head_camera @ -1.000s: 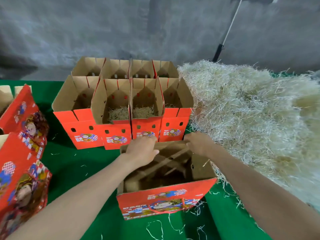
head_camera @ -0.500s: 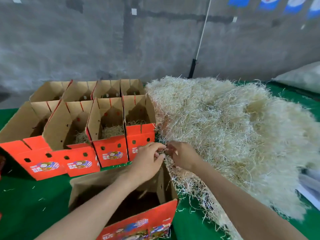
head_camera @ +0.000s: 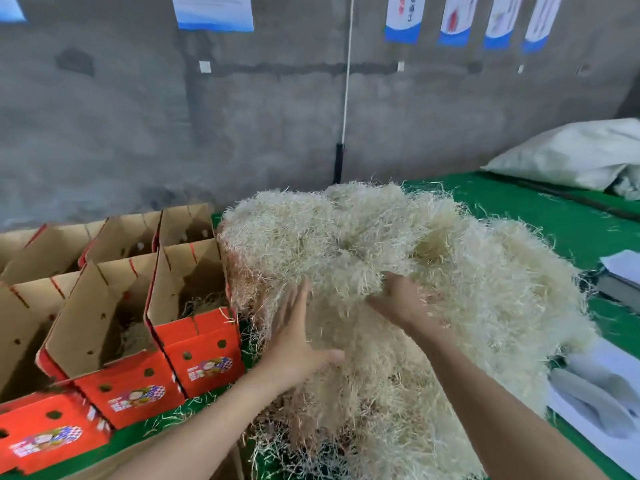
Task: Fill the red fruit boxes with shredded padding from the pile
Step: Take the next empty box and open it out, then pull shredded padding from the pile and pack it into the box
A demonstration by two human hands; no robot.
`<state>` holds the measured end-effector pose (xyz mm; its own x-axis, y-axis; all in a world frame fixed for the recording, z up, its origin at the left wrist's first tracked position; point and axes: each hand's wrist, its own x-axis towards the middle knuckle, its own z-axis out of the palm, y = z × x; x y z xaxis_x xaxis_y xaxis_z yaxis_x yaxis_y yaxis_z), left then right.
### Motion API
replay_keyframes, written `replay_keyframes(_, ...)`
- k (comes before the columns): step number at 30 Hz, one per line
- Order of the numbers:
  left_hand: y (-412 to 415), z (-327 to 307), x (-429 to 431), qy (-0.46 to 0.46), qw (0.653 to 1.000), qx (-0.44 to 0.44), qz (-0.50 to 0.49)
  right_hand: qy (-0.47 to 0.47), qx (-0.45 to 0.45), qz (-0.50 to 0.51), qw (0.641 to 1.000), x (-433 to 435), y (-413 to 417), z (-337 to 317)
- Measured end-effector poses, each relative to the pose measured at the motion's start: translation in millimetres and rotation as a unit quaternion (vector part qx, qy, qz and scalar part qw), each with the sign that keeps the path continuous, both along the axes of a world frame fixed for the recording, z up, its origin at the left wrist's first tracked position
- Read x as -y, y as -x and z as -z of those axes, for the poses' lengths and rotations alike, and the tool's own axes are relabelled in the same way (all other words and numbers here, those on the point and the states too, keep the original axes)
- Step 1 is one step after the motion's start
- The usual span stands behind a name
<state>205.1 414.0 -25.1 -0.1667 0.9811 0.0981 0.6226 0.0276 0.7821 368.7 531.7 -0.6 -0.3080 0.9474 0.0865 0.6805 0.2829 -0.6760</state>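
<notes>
Shredded padding pile (head_camera: 450,271): pale, straw-coloured, heaped on green table cover (head_camera: 554,216), filling centre to right of view, with loose strands trailing off its edges. Left hand (head_camera: 294,344) is open, fingers straight and close together, palm laid flat on the pile's near left slope, thumb out to the right. Right hand (head_camera: 398,299) sits palm-down, a little higher and further right, fingers pushed into the strands. Its tips are hidden and blurred, so I cannot tell whether they close on a tuft. The hands are near each other, not touching. Red fruit boxes (head_camera: 131,393) stand in rows left of the pile, flaps up, brown cardboard inside, red fronts with round holes and a printed label. End box (head_camera: 204,348) of the front row stands right against the pile's left flank, with a thin layer of strands on its floor. Second box (head_camera: 104,323), just left of it, also shows strands low inside. The floors of the back-row boxes are out of sight. Brown cardboard flap (head_camera: 225,462) lies at the bottom edge, under the left forearm. White sack (head_camera: 571,154) lies at the far right of the table, well apart from the pile. White sheets (head_camera: 606,427) lie at the right edge, just beside the pile. Behind is a grey wall (head_camera: 104,116), with blue-edged posters (head_camera: 214,12) along the top and a white cord (head_camera: 347,81) hanging down.
</notes>
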Motion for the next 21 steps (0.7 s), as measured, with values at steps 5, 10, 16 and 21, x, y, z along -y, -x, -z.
replay_keyframes(5,-25,-24,-53,-0.007,0.993,0.108,-0.050,0.099,-0.128,-0.171,0.972,18,21,-44)
replay_keyframes(10,5,-35,-82,0.017,0.937,0.293,-0.190,0.090,-0.172,-0.143,0.971,-24,-12,-60)
replay_keyframes(16,38,-55,-67,0.034,0.869,0.475,-0.132,-0.096,0.189,-0.085,0.974,-82,-8,-39)
replay_keyframes(21,60,-61,-68,-0.014,0.834,0.527,-0.163,-0.104,0.168,-0.138,0.971,-71,6,-30)
